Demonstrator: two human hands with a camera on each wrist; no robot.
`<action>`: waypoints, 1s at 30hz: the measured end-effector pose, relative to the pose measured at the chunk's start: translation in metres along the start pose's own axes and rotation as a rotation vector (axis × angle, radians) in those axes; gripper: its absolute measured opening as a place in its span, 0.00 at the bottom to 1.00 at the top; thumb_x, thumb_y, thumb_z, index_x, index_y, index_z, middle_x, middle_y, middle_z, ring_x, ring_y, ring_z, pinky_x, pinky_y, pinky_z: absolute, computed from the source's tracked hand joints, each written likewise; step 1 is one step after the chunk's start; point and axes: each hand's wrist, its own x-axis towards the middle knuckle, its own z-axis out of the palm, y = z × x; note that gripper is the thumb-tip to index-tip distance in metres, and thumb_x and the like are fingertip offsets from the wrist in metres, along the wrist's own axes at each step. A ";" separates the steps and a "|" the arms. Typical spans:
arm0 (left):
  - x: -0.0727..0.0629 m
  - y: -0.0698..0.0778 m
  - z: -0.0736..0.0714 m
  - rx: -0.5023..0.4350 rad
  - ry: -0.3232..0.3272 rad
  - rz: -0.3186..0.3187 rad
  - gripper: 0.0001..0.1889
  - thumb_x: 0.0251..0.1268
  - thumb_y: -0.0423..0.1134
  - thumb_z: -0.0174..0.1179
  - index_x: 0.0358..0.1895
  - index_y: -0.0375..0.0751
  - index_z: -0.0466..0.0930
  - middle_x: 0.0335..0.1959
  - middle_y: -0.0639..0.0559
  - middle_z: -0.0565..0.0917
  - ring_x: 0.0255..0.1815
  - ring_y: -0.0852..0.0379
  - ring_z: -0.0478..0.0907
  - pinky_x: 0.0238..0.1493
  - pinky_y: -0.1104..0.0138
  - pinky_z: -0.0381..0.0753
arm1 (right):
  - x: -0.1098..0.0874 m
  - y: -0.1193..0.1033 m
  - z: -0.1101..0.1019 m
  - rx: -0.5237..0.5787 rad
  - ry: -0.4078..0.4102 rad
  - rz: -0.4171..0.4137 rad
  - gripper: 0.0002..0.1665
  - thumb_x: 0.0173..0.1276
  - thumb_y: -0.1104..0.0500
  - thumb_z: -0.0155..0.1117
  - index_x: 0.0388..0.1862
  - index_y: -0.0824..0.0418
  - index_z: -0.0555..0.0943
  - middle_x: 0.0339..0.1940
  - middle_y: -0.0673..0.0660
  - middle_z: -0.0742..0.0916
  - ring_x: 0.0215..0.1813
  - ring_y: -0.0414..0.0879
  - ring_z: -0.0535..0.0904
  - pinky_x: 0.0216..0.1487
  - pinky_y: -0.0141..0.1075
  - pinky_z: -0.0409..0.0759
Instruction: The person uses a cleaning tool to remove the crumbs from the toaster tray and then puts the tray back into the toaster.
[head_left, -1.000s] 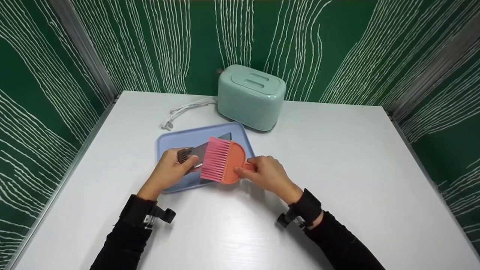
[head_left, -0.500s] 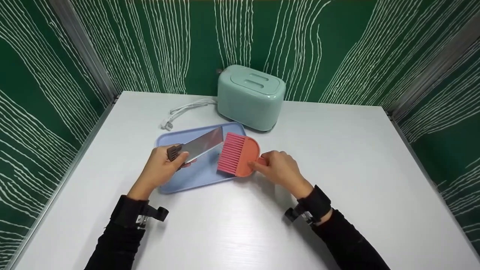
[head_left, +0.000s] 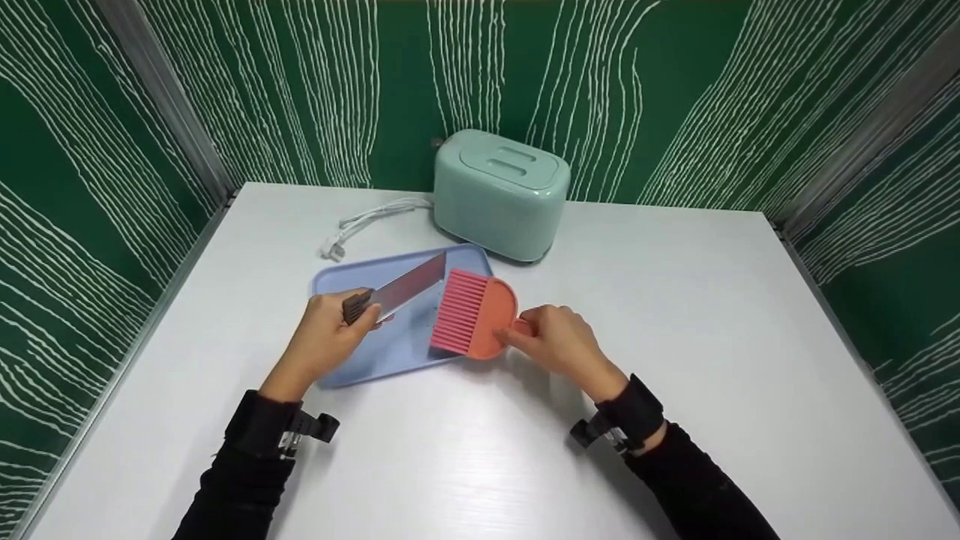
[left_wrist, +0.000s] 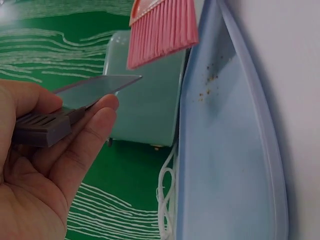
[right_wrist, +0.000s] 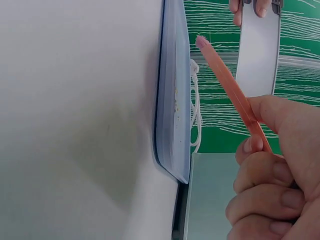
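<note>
My left hand [head_left: 330, 330] pinches the brown ridged end of a toaster's metal crumb tray [head_left: 411, 286] between thumb and fingers. The slim metal sheet slants up to the right, raised over a blue tray [head_left: 375, 371]. To its right, my right hand [head_left: 559, 337] grips the short handle of an orange brush [head_left: 495, 319] with pink bristles [left_wrist: 162, 37]. The bristles point left over the blue tray's right part, apart from the metal sheet. Small brown crumbs [left_wrist: 209, 82] lie scattered in the blue tray. Seen from the right wrist, the brush is edge-on, with fingers curled round its handle.
A mint-green toaster [head_left: 502, 195] stands behind the blue tray, close to its back right corner. Its white cord and plug [head_left: 334, 249] lie on the white table [head_left: 675, 337] to the left. Green walls with white lines [head_left: 585, 90] enclose the back and sides.
The brush was over the crumb tray a second ago; it has moved right, away from it. The left hand has drawn the crumb tray slightly left and tilted it. Both grips stay the same.
</note>
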 end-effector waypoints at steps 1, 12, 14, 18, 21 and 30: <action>0.000 0.001 0.001 0.001 -0.006 0.014 0.14 0.76 0.30 0.63 0.26 0.40 0.79 0.25 0.47 0.87 0.28 0.55 0.84 0.28 0.71 0.71 | 0.000 0.000 0.001 0.000 -0.001 0.000 0.35 0.70 0.37 0.73 0.14 0.46 0.63 0.13 0.42 0.63 0.20 0.38 0.58 0.25 0.33 0.53; 0.001 0.003 0.004 -0.001 -0.022 0.076 0.14 0.75 0.29 0.63 0.26 0.41 0.79 0.23 0.52 0.85 0.26 0.62 0.77 0.28 0.72 0.70 | 0.000 0.003 0.006 -0.012 -0.041 -0.009 0.35 0.70 0.37 0.73 0.14 0.47 0.63 0.13 0.42 0.62 0.20 0.38 0.58 0.26 0.34 0.54; 0.001 0.003 0.004 -0.004 -0.021 0.074 0.14 0.75 0.29 0.63 0.26 0.40 0.79 0.23 0.52 0.85 0.26 0.61 0.77 0.28 0.72 0.70 | 0.000 0.003 0.006 -0.007 -0.070 -0.011 0.35 0.71 0.37 0.72 0.14 0.47 0.63 0.13 0.42 0.62 0.20 0.38 0.58 0.27 0.34 0.55; 0.001 0.002 0.003 -0.014 -0.017 0.067 0.12 0.75 0.29 0.64 0.28 0.38 0.81 0.25 0.49 0.88 0.28 0.59 0.82 0.29 0.72 0.74 | -0.001 0.002 0.003 0.024 -0.118 0.004 0.34 0.71 0.37 0.72 0.15 0.47 0.64 0.14 0.42 0.61 0.21 0.39 0.58 0.28 0.34 0.56; 0.000 0.001 0.002 -0.017 -0.011 0.064 0.11 0.75 0.29 0.64 0.29 0.36 0.83 0.26 0.48 0.89 0.29 0.57 0.84 0.30 0.72 0.75 | -0.002 0.002 0.000 0.053 -0.137 0.013 0.34 0.71 0.37 0.72 0.16 0.47 0.64 0.15 0.42 0.61 0.21 0.39 0.57 0.29 0.34 0.55; 0.000 -0.004 0.004 -0.053 0.000 0.029 0.10 0.77 0.31 0.64 0.32 0.34 0.84 0.29 0.42 0.91 0.34 0.51 0.90 0.31 0.72 0.77 | -0.006 0.014 -0.010 0.107 -0.067 0.041 0.34 0.70 0.38 0.74 0.16 0.47 0.64 0.14 0.42 0.63 0.22 0.38 0.58 0.27 0.33 0.55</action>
